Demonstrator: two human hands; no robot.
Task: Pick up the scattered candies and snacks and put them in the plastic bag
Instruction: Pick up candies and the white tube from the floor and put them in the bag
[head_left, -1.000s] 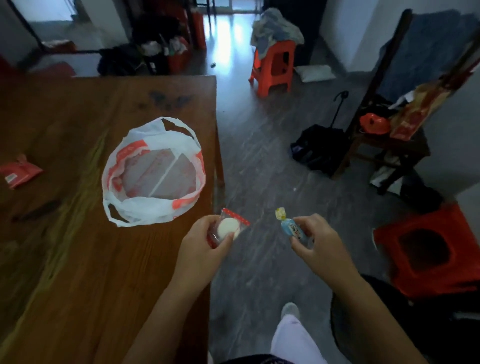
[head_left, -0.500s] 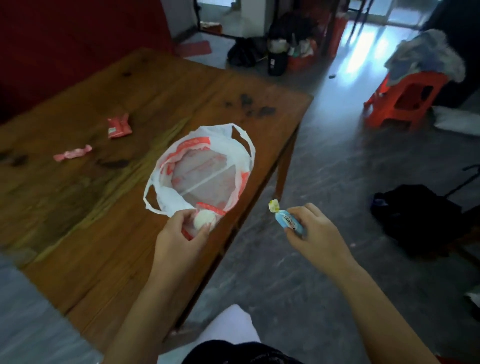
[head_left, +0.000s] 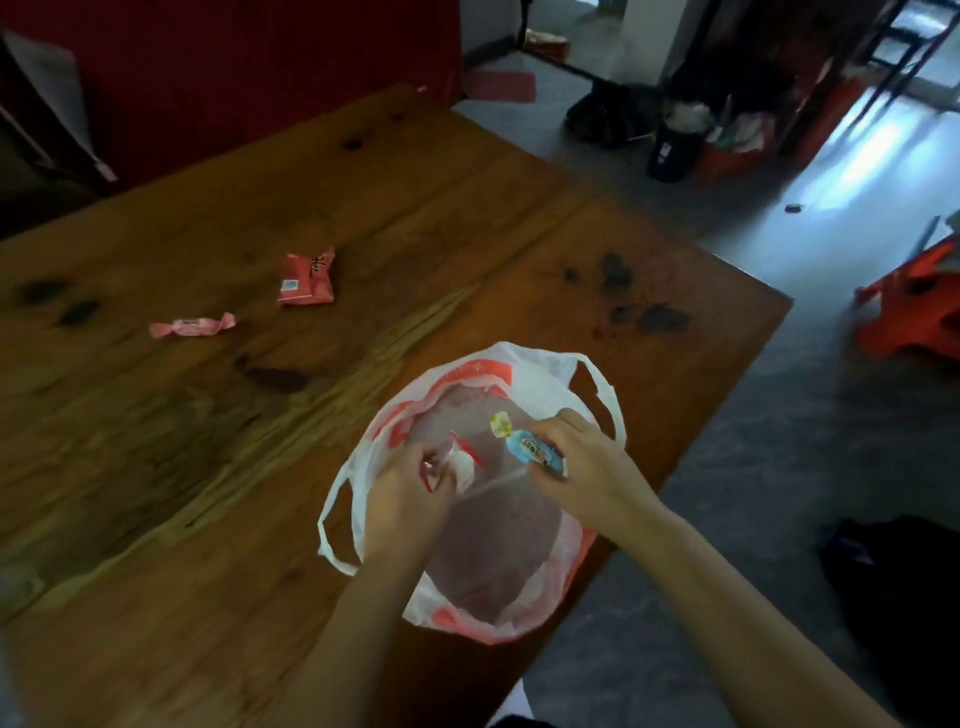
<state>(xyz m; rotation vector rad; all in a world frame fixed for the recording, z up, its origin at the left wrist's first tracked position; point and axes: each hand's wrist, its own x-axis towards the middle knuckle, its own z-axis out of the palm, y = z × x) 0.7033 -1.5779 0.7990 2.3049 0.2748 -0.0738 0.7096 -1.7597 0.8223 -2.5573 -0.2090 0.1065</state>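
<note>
I have both hands over the open mouth of the white plastic bag with red print (head_left: 545, 366), which lies on the brown wooden surface (head_left: 208, 493) close to its right edge. The left hand (head_left: 408, 499) has its fingers curled round a clear red-edged wrapper holding a round white candy (head_left: 462, 465), gripping it above the left half of the bag's opening. The right hand (head_left: 589, 467) pinches a blue wrapped candy with a yellow twisted end (head_left: 532, 449) between thumb and fingers, its yellow tip pointing towards the far rim. The two candies are near each other but apart. I cannot tell whether either one touches the bag's lining.

Further off on the surface, well to the left of the bag, lie a pink twist-wrapped candy (head_left: 192, 327) and, just beyond it, a red flat snack packet (head_left: 306, 273). A red plastic stool (head_left: 909, 317) stands on the grey floor to the right.
</note>
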